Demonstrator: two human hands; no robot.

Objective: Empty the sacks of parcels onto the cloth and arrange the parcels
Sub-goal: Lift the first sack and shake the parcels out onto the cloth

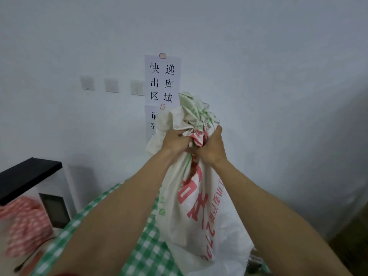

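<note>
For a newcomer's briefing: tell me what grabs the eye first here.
A white sack with red print fills the centre, its bunched neck gripped by the left hand and right hand. Behind it a paper sign with black characters hangs on the wall; a green checked cloth lies below.

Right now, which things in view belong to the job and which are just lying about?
Job: white woven sack with red lettering, bunched neck gripped by left hand and right hand; green checked cloth.
Lying about: red checked cloth; paper wall sign; white wall switches; black-topped cabinet.
</note>
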